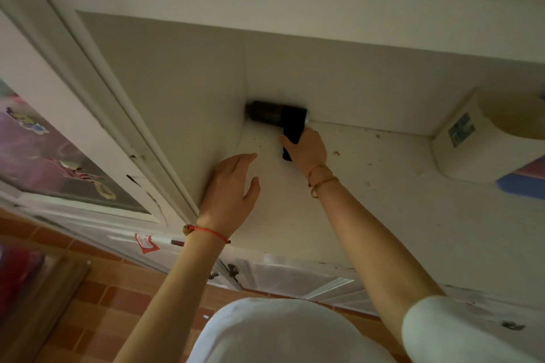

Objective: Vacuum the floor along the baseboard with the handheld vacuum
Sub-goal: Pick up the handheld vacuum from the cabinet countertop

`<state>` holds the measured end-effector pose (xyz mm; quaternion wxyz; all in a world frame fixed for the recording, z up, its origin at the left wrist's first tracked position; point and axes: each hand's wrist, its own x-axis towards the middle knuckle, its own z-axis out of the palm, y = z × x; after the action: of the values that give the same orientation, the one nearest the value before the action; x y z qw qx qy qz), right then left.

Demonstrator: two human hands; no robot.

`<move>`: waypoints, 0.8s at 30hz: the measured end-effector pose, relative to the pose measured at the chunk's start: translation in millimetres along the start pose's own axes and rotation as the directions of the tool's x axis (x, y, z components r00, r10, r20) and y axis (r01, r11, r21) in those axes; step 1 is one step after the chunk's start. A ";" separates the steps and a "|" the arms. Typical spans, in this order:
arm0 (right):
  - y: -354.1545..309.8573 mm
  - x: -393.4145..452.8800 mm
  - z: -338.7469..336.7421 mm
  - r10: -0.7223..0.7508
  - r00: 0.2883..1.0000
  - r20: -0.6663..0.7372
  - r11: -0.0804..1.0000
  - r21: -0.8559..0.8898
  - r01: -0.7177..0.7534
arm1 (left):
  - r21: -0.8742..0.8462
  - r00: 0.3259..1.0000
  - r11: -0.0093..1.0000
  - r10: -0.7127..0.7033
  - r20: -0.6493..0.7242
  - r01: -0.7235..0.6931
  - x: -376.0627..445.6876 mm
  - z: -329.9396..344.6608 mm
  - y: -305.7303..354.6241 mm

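The black handheld vacuum (275, 116) lies on its side in the far corner of a white shelf (383, 200) inside a cabinet, its nozzle end pointing toward nine o'clock and pressed into the angle where the shelf's side wall meets the back wall. The right hand (306, 150) has its fingers (287, 144) wrapped round the vacuum's handle, which hangs down toward six o'clock from the body. The left hand (233, 188), at about seven o'clock from the vacuum, is spread wide and holds nothing; it hovers close over the shelf, whether touching it I cannot tell. Dark crumbs (336, 153) are scattered over the shelf at three to four o'clock from the right hand, with a few small specks near the corner too. A pale container (483, 144) stands further out at three o'clock, against the back wall. Below the shelf, at seven o'clock, the tiled floor (97, 298) shows. As for the task, the vacuum is working a shelf corner, not the floor, and no baseboard is plainly in view; I judge the floor run not yet begun here, with the shelf debris on the right also left to clear
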<state>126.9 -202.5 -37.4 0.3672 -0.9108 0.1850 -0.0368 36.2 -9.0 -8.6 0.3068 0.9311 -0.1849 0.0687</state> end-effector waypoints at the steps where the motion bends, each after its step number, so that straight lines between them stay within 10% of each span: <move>1: 0.7 1.0 0.5 0.006 1.000 -0.003 1.000 0.025 -0.006 | 0.001 1.000 1.000 0.005 0.003 -0.005 1.3 0.7 -0.6; 9: 26.7 -28.2 -13.1 0.014 1.000 -0.027 0.980 0.200 -0.009 | -0.267 0.989 0.953 -0.142 0.031 0.145 7.4 8.3 5.3; 14: 31.2 -83.9 -38.0 0.006 0.999 -0.049 0.977 0.214 0.005 | -0.582 0.856 0.643 -0.472 0.211 0.498 17.1 10.9 23.7; 19: 32.3 -142.5 -56.2 -0.045 0.994 -0.099 0.987 0.150 0.059 | -0.830 0.789 0.168 -0.454 0.414 0.532 21.4 11.4 36.7; 24: 40.1 -180.1 -62.3 -0.053 0.987 -0.152 0.980 0.180 0.081 | -0.869 0.797 0.073 -0.442 0.411 0.489 8.0 15.6 46.3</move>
<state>-65.5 -204.3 -7.1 0.4342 -0.8732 0.1766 -0.1332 25.9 -55.1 6.2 0.8035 0.5572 0.1132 -0.1766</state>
